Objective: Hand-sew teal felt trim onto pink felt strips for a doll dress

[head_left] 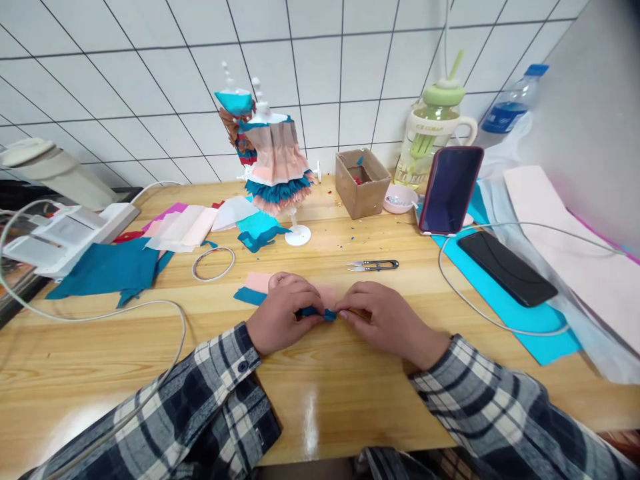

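Observation:
A peach and teal strip of crepe paper [256, 283] lies on the table in front of me, partly covered by my fingers. My left hand [290, 308] rests over it, thumb and fingers pinching its gathered teal edge. Close by on the right, my right hand [383, 319] pinches the end of the same strip between thumb and fingertips. Behind the strip lie thread snips [373, 265]. Farther back, a small dress form [273, 157] wears a pleated peach and teal paper dress. A second form [235, 103] with a bright blue top stands partly hidden behind it.
At left lie teal paper [107, 267], a bangle-like ring [213, 264] and a white cable. A cardboard box [363, 190], pink dish [400, 199], propped phone [451, 190] and drink bottle [430, 133] stand behind. Another phone [506, 268] lies on blue paper [545, 340] at right.

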